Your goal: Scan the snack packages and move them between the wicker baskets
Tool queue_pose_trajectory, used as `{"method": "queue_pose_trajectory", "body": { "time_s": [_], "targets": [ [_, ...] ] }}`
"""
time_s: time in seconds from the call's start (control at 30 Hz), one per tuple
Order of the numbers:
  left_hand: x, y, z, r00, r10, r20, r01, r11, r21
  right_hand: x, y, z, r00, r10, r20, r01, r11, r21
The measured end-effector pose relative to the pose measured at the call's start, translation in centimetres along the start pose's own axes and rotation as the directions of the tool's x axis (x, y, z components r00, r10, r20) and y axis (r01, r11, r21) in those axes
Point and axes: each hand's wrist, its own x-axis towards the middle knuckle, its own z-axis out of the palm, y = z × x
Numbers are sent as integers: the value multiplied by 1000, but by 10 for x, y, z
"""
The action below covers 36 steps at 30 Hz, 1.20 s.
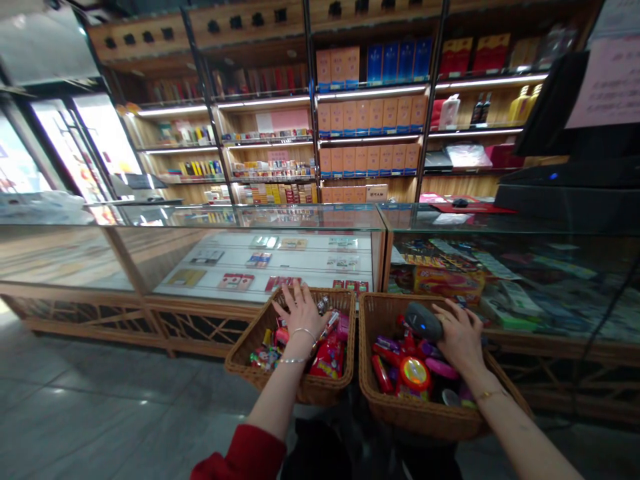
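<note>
My left hand (302, 319) is over the left wicker basket (245, 357), its fingers spread and its palm down. Around it in that basket lie small wrapped sweets and a red packet (329, 357). Whether the fingertips touch anything there I cannot make out. Gripped in my right hand (461, 337) is a dark grey handheld barcode scanner (420, 321) with a small blue light, held above the right wicker basket (425, 415). Beneath the scanner are a round red-and-yellow container (415, 375), a red tube (382, 373) and several purple and pink items.
Behind the baskets stands a glass display counter (260, 307) with flat packs inside. A dark monitor (547, 107) rises at the right, with a hanging cable (595, 340) below. Shelves of boxed goods (370, 119) line the back wall. Grey floor tiles (125, 413) show at left.
</note>
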Motion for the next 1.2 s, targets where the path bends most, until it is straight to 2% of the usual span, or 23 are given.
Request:
{"method": "queue_pose_trajectory", "body": {
  "time_s": [0.2,0.37,0.6,0.8,1.03,1.2],
  "targets": [
    [-4,25,-1,997,76,1,-76,997,-31,4,1,-1,999,-1,-50,2,1000,9],
    [-5,45,-2,990,140,24,-138,987,-77,8,-3,-6,998,20,-64,-24,998,-54],
    [-11,83,-1,947,319,31,-314,942,-116,7,0,-4,991,136,9,-133,976,-172],
    [-22,121,0,868,479,134,-465,877,-120,6,3,-3,959,254,124,-213,938,-274],
    [-26,152,21,764,559,324,-555,824,-113,6,2,-8,934,297,197,-239,931,-275],
    [-22,167,40,645,567,512,-617,782,-88,7,5,-4,937,291,190,-245,941,-235]
  ]
}}
